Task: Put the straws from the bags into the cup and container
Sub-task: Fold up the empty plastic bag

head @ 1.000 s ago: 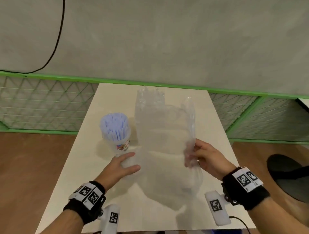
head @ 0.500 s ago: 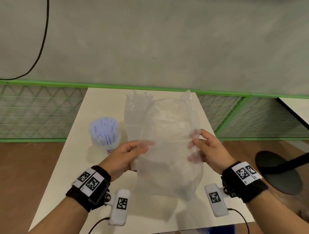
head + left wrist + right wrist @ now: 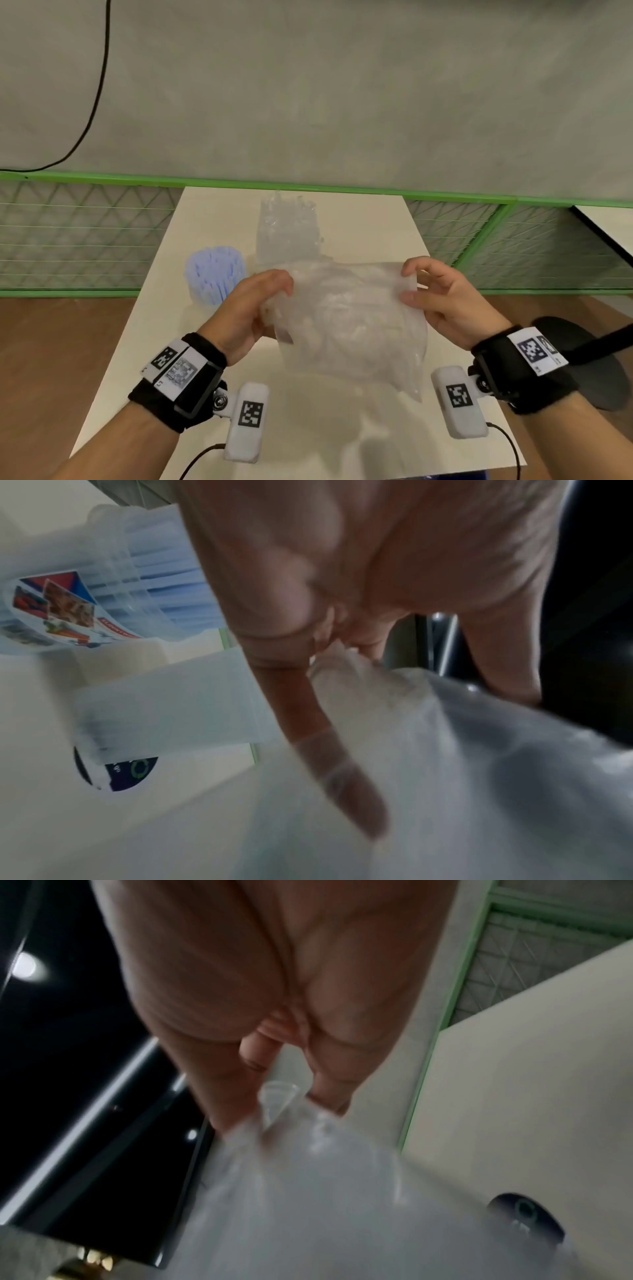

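Note:
A clear plastic bag hangs above the white table, held up by both hands. My left hand pinches its left top corner, the bag filling the lower part of the left wrist view. My right hand pinches the right top corner, where the bag bunches between thumb and fingers. A clear container packed with blue-white straws stands to the left, its label showing. A clear cup of transparent straws stands behind the bag.
A green-framed wire fence runs behind the table below a grey wall. A black cable hangs down the wall at left. A black chair base sits on the wooden floor at right.
The bag has been lifted off the table and turned level, its top edge stretched between both hands. My left hand moved from the table near the container up to the bag's corner.

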The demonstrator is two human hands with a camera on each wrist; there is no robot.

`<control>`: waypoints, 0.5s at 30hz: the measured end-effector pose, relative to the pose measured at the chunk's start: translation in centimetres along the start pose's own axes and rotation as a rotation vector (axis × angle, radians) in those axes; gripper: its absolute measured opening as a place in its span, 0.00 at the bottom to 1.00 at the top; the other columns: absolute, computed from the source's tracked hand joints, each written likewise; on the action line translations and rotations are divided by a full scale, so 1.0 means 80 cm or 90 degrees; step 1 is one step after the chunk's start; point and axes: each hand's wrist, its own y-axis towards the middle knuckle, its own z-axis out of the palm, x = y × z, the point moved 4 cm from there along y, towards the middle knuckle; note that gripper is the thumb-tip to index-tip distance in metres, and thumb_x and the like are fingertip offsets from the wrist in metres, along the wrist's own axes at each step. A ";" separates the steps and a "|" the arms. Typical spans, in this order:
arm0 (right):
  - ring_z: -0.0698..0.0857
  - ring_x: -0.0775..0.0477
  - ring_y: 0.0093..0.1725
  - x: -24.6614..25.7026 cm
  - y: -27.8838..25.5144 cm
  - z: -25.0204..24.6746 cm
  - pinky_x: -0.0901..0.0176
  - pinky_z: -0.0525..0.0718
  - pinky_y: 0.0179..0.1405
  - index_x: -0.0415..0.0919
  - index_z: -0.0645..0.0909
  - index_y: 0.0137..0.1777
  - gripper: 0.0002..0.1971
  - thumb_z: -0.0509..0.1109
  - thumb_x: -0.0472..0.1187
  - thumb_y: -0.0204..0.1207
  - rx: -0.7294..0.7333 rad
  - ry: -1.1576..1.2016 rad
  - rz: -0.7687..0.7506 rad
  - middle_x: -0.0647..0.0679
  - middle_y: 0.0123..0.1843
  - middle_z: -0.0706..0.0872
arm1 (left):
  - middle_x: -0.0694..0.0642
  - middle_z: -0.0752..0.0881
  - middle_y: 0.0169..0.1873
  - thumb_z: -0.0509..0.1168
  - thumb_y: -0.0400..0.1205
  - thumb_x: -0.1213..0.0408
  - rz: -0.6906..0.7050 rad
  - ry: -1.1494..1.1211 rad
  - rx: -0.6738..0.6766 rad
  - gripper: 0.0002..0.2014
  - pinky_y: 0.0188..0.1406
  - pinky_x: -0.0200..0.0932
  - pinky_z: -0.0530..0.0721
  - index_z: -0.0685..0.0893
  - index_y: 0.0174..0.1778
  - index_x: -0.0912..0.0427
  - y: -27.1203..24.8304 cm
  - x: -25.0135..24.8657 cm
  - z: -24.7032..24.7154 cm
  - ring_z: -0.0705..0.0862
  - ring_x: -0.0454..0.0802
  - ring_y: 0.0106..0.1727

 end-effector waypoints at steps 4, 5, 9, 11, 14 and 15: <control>0.90 0.53 0.44 -0.001 -0.003 -0.003 0.69 0.86 0.47 0.40 0.88 0.29 0.07 0.75 0.29 0.62 -0.081 0.018 -0.030 0.46 0.36 0.90 | 0.58 0.87 0.55 0.81 0.59 0.66 0.013 0.090 0.008 0.28 0.43 0.62 0.87 0.79 0.53 0.54 0.000 0.003 -0.001 0.88 0.58 0.44; 0.90 0.52 0.49 -0.001 -0.004 0.000 0.65 0.86 0.50 0.41 0.91 0.33 0.11 0.71 0.27 0.68 -0.087 -0.011 -0.019 0.46 0.42 0.92 | 0.60 0.85 0.60 0.81 0.58 0.69 0.019 0.104 -0.002 0.31 0.47 0.65 0.86 0.80 0.56 0.53 0.001 0.003 0.000 0.88 0.58 0.44; 0.80 0.51 0.70 -0.001 -0.013 0.026 0.44 0.83 0.65 0.58 0.82 0.70 0.22 0.76 0.46 0.76 -0.014 -0.260 -0.006 0.59 0.72 0.78 | 0.58 0.79 0.68 0.81 0.58 0.73 0.050 0.115 -0.014 0.37 0.47 0.52 0.91 0.81 0.63 0.48 0.000 -0.004 0.005 0.86 0.58 0.43; 0.72 0.64 0.73 -0.001 -0.016 0.034 0.64 0.74 0.69 0.65 0.70 0.77 0.41 0.82 0.58 0.64 -0.046 -0.478 -0.045 0.64 0.71 0.73 | 0.55 0.80 0.68 0.82 0.57 0.72 0.064 0.129 -0.006 0.38 0.51 0.50 0.90 0.81 0.63 0.44 -0.001 -0.009 0.005 0.88 0.57 0.53; 0.68 0.66 0.67 0.001 -0.018 0.051 0.75 0.69 0.60 0.63 0.58 0.82 0.54 0.86 0.56 0.58 -0.139 -0.639 -0.083 0.60 0.69 0.66 | 0.53 0.77 0.68 0.84 0.54 0.61 0.089 0.275 -0.040 0.41 0.52 0.47 0.89 0.78 0.63 0.35 -0.001 -0.017 0.003 0.87 0.52 0.59; 0.67 0.63 0.68 0.000 -0.019 0.057 0.71 0.72 0.58 0.62 0.55 0.83 0.56 0.86 0.52 0.59 -0.160 -0.676 -0.078 0.58 0.71 0.63 | 0.53 0.75 0.69 0.83 0.53 0.57 0.096 0.345 -0.061 0.42 0.55 0.47 0.88 0.76 0.64 0.32 0.000 -0.019 0.005 0.85 0.51 0.60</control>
